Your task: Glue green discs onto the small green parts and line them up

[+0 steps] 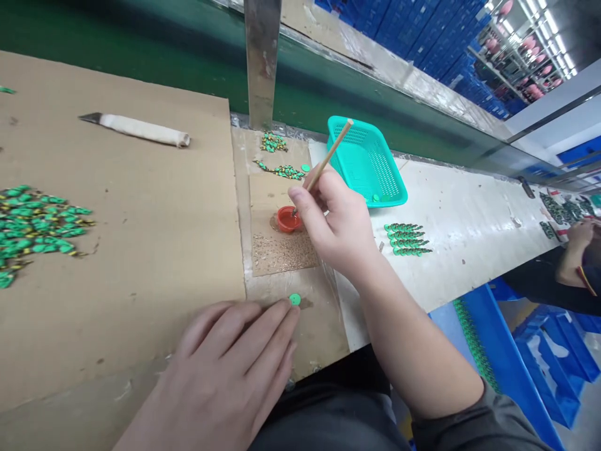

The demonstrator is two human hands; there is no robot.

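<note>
My right hand is closed round a thin wooden stick, whose lower end is in a small red cup. Beside the fingertips of my left hand lies a round green disc on the work surface. The left fingers are stretched out and lie flat; what is under them is hidden. Small green, yellow and dark pieces lie behind the cup, with another little heap farther back. A patch of dried dots covers the cardboard just in front of the cup.
A turquoise basket stands behind my right hand, with finished-looking green rows near it. On the left cardboard are a wrapped knife and a green pile. Blue bins stand right, near another person's arm.
</note>
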